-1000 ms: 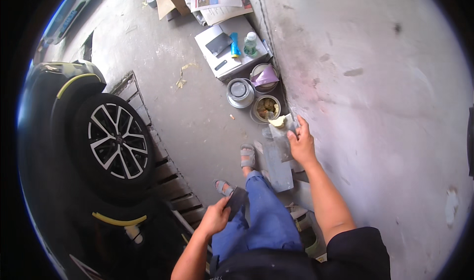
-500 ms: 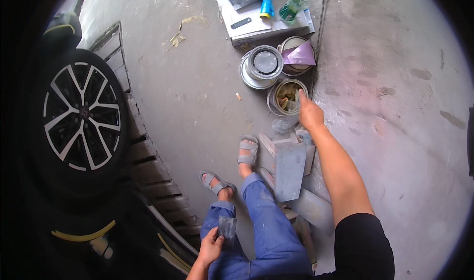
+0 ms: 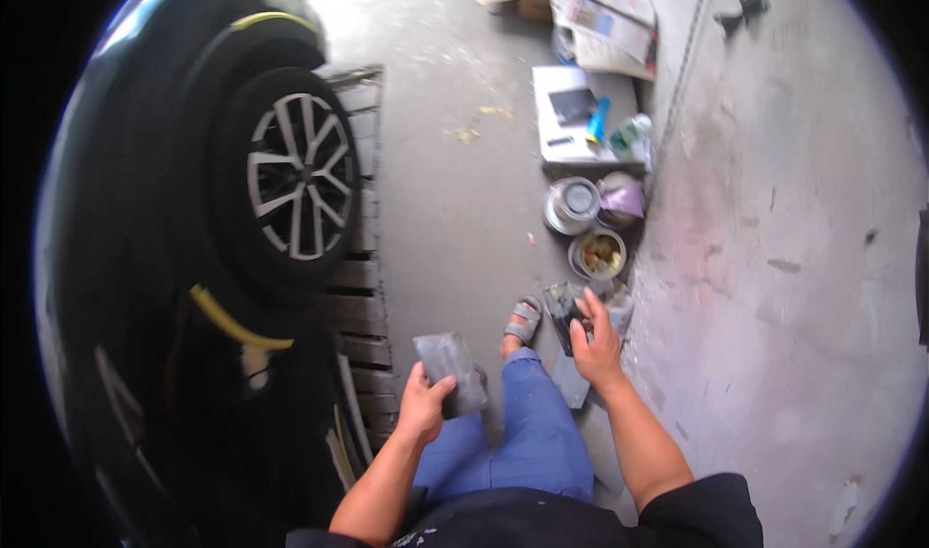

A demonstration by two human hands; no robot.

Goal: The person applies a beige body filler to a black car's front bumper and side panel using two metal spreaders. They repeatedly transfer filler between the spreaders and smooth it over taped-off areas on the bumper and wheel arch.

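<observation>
My left hand [image 3: 424, 405] is closed on a grey, flat rectangular piece [image 3: 447, 366], thumb on its face. It is held out above my lap; I cannot tell if it is a sheet or a thin pad. To the right, my right hand [image 3: 598, 343] has thumb and fingers closed at the edge of a dark, roughly rectangular piece [image 3: 561, 316] with pale patches, blurred. Just beyond it stands an open bucket [image 3: 573, 258] with crumpled scraps [image 3: 604, 254] inside. Under the right hand lies a grey board [image 3: 571, 382].
On the left is a dark car [image 3: 106, 258] with yellow tape [image 3: 237, 321] and a spoked wheel [image 3: 302, 176]. Lidded cans [image 3: 573, 205] stand before a white box [image 3: 547, 113] bearing a blue tube [image 3: 598, 120] and a green bottle [image 3: 631, 137]. Cardboard [image 3: 610, 26] is piled farther back.
My right hand has drawn back from the bucket and now has the dark piece at its fingers. My left hand has risen with the grey piece. The view has shifted, showing more of the car.
</observation>
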